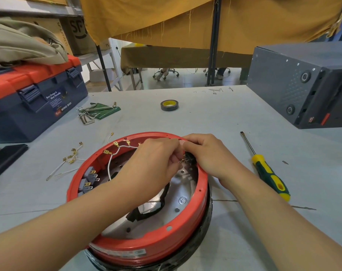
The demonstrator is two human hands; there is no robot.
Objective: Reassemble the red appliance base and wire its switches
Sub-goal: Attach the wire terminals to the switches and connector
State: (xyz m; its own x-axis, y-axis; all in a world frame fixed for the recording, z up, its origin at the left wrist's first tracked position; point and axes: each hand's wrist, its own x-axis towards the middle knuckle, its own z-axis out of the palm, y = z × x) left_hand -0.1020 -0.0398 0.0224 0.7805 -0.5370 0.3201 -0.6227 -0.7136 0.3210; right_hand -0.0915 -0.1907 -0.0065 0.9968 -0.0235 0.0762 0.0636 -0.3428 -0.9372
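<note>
While both hands work the black switch (189, 158) at 2 o'clock on the rim, wiring only partly done. Red appliance base (139, 194) sitting open side up at table centre, near edge, no cover on. Left hand (152, 159) curled inside the ring, fingertips pinching something small at the switch terminals, probably a spade connector; too hidden to confirm. Right hand (203, 151) curled over the rim from outside, gripping the switch body to steady it. White harness (115, 151) with gold spade terminals draped along the inner wall from 10 to 12 o'clock, several ends hanging unplugged. Two grey switches (89, 179) at 9 o'clock with bare tabs, nothing attached. Loose jumper wires (68, 163) on the table at 9 o'clock outside the ring, not yet fitted. Screwdriver (268, 171) lying at 3 o'clock, untouched. Judgement: early to middle stage. Still left: remaining terminals, then closing up and screws.
</note>
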